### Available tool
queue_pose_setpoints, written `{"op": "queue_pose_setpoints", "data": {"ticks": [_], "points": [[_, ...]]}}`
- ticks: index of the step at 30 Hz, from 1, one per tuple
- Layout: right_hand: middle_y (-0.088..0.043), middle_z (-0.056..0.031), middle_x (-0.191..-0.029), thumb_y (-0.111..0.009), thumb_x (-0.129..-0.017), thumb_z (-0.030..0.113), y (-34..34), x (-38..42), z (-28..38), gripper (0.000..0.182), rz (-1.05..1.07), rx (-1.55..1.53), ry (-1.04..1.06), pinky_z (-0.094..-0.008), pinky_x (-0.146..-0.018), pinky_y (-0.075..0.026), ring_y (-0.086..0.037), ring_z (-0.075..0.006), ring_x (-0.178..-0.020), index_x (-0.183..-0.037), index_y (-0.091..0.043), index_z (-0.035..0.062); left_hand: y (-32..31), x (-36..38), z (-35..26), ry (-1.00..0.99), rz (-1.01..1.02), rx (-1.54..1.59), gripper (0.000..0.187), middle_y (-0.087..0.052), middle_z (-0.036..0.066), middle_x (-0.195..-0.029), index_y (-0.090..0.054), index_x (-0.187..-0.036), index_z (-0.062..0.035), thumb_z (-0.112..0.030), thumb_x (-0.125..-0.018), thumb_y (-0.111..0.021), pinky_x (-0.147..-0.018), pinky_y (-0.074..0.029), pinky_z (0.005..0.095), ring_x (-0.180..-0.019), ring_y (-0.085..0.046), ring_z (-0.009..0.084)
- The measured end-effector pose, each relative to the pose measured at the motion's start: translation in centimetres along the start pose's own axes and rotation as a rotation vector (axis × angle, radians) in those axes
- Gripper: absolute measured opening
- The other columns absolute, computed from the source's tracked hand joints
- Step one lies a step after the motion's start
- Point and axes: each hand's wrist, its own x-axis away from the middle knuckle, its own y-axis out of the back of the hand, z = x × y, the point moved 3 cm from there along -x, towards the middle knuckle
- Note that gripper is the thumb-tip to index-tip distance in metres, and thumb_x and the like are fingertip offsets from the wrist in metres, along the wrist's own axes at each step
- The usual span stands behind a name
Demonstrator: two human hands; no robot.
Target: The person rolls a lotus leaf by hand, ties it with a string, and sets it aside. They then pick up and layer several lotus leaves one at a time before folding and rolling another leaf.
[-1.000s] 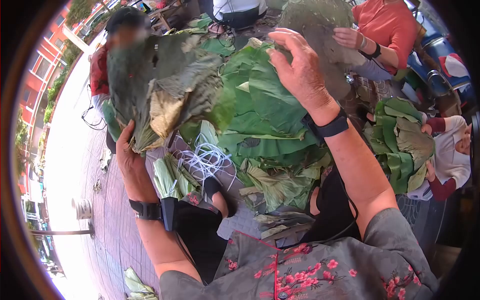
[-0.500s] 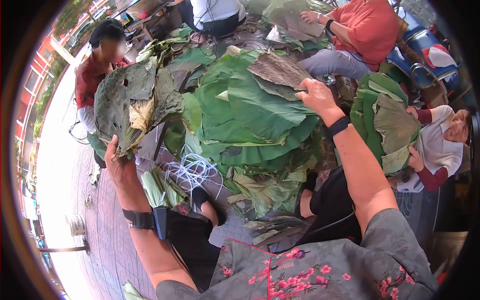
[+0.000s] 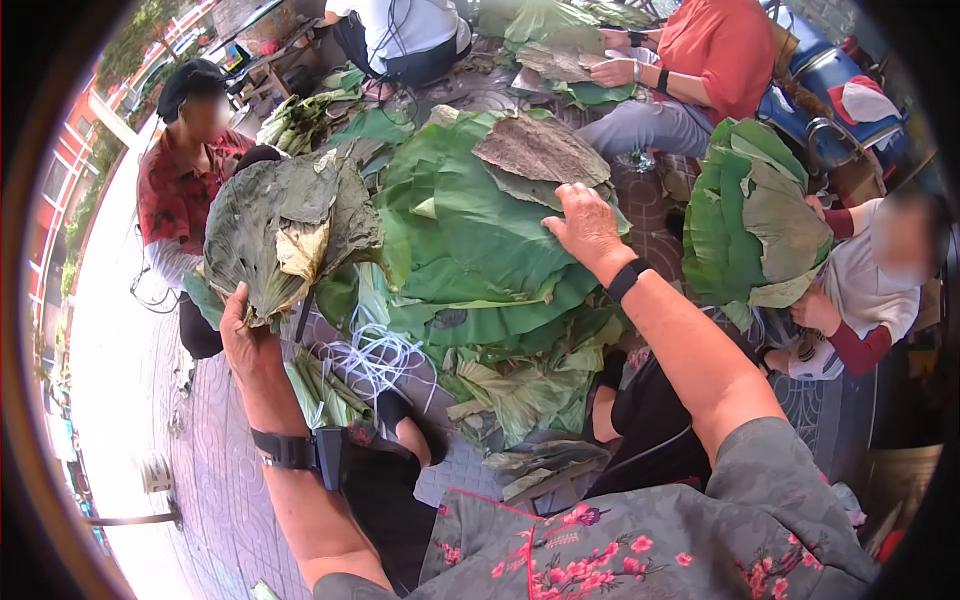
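My left hand (image 3: pixel 249 335) grips the lower edge of a stack of large, dry grey-green leaves (image 3: pixel 275 215), thumb in front; a pale yellowish leaf piece (image 3: pixel 302 248) lies on its face. My right hand (image 3: pixel 590 232) is over the right side of a broad pile of big green leaves (image 3: pixel 455 225), its fingers apart and slightly bent. Just above those fingers, a brown dried leaf (image 3: pixel 540 150) rests on top of the pile. Torn, faded leaves (image 3: pixel 510 390) hang at the pile's lower front.
A tangle of white plastic string (image 3: pixel 375 357) lies beside my feet, near a bundle of folded leaves (image 3: pixel 325 385). Co-workers sit around: one at left (image 3: pixel 180 190), one at right holding a leaf stack (image 3: pixel 745 215), one in red (image 3: pixel 725 55) handling leaves. Blue barrels (image 3: pixel 800 70) stand behind.
My right hand has moved left and slightly down over the green pile. The left hand's dry leaf stack has shifted slightly right. The person in red now has both hands on leaves.
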Motion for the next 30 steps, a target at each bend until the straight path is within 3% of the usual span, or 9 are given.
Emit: {"op": "queue_pose_setpoints", "data": {"ticks": [7, 13, 16, 19, 20, 23, 24, 28, 30], "points": [[-0.06, -0.0128, -0.101, -0.073, -0.079, 0.022, -2.8, -1.1, -1.5, 0.029, 0.115, 0.018, -0.046, -0.044, -0.086, -0.05, -0.06, -0.0317, -0.101, -0.099, -0.06, 0.0057, -0.6, 0.2, 0.7, -0.046, -0.068, -0.049, 0.03, -0.065, 0.017, -0.11, -0.055, -0.119, 0.0067, -0.014, -0.098, -0.054, -0.084, -0.055, 0.0346, -0.095, -0.067, 0.0249], [-0.061, -0.0139, -0.116, -0.07, -0.08, 0.019, -2.5, -1.5, -1.3, 0.024, -0.3, 0.01, 0.079, -0.0464, -0.089, -0.048, -0.058, -0.0329, -0.11, -0.1, -0.066, 0.0064, 0.5, -0.2, 1.1, -0.001, -0.011, -0.05, 0.036, -0.066, 0.013, -0.115, -0.054, -0.126, 0.0035, -0.011, -0.093, -0.059, -0.088, -0.054, 0.0379, -0.102, -0.066, 0.0239], [-0.065, -0.0146, -0.116, -0.066, -0.084, 0.02, -3.8, -2.1, -2.2, 0.019, -0.319, -0.023, 0.06, -0.0477, -0.09, -0.047, -0.06, -0.0329, -0.11, -0.099, -0.067, 0.0071, -0.3, 0.1, 1.1, 0.006, 0.023, -0.035, 0.037, -0.065, 0.014, -0.117, -0.053, -0.128, 0.0038, -0.011, -0.094, -0.057, -0.09, -0.054, 0.0392, -0.103, -0.066, 0.0247], [-0.07, -0.0161, -0.102, -0.059, -0.089, 0.022, -4.8, -3.6, -3.5, 0.018, 0.06, -0.057, -0.109, -0.0476, -0.086, -0.049, -0.065, -0.0339, -0.1, -0.1, -0.067, 0.0085, -1.7, 0.8, 1.0, 0.022, 0.105, 0.011, 0.038, -0.065, 0.015, -0.12, -0.051, -0.131, 0.004, -0.01, -0.096, -0.055, -0.092, -0.055, 0.0406, -0.105, -0.066, 0.0259], [-0.07, -0.0186, -0.088, -0.054, -0.092, 0.022, -4.4, -3.8, -3.7, 0.02, -0.001, -0.097, -0.144, -0.0488, -0.081, -0.051, -0.067, -0.0377, -0.089, -0.1, -0.067, 0.0085, -1.8, 0.7, 0.9, 0.038, 0.117, 0.041, 0.038, -0.064, 0.016, -0.121, -0.051, -0.131, 0.0041, -0.01, -0.096, -0.055, -0.093, -0.055, 0.041, -0.105, -0.066, 0.0262], [-0.068, -0.0213, -0.088, -0.055, -0.092, 0.021, -2.2, -5.2, -2.8, 0.02, -0.034, -0.254, -0.167, -0.05, -0.078, -0.051, -0.065, -0.0416, -0.088, -0.099, -0.066, 0.0066, -3.2, 1.6, 0.5, 0.017, 0.129, 0.113, 0.038, -0.065, 0.017, -0.121, -0.05, -0.132, 0.0047, -0.011, -0.097, -0.053, -0.093, -0.056, 0.0423, -0.105, -0.067, 0.0274], [-0.067, -0.0227, -0.09, -0.057, -0.091, 0.023, -1.7, -5.5, -2.6, 0.021, -0.059, -0.379, -0.036, -0.0494, -0.08, -0.05, -0.064, -0.0425, -0.09, -0.099, -0.066, 0.0056, -3.5, 2.0, 0.2, 0.033, 0.141, 0.134, 0.038, -0.065, 0.017, -0.12, -0.05, -0.132, 0.0049, -0.011, -0.097, -0.053, -0.093, -0.056, 0.0426, -0.105, -0.067, 0.0276], [-0.068, -0.0218, -0.094, -0.064, -0.089, 0.032, 0.7, -4.8, -0.3, 0.031, 0.496, -0.41, 0.232, -0.043, -0.083, -0.05, -0.064, -0.0388, -0.093, -0.101, -0.068, 0.0039, -3.4, 2.0, 0.2, 0.057, 0.166, 0.148, 0.036, -0.065, 0.017, -0.119, -0.051, -0.13, 0.0052, -0.011, -0.097, -0.052, -0.094, -0.055, 0.0434, -0.105, -0.067, 0.0285], [-0.069, -0.0199, -0.095, -0.067, -0.086, 0.037, 0.8, -3.7, 0.4, 0.037, 0.527, -0.481, 0.207, -0.0414, -0.085, -0.05, -0.065, -0.0363, -0.094, -0.102, -0.069, 0.0035, -3.2, 1.8, 0.5, 0.053, 0.121, 0.146, 0.036, -0.065, 0.018, -0.12, -0.051, -0.13, 0.0049, -0.01, -0.097, -0.052, -0.094, -0.055, 0.0436, -0.105, -0.067, 0.0289]]}}
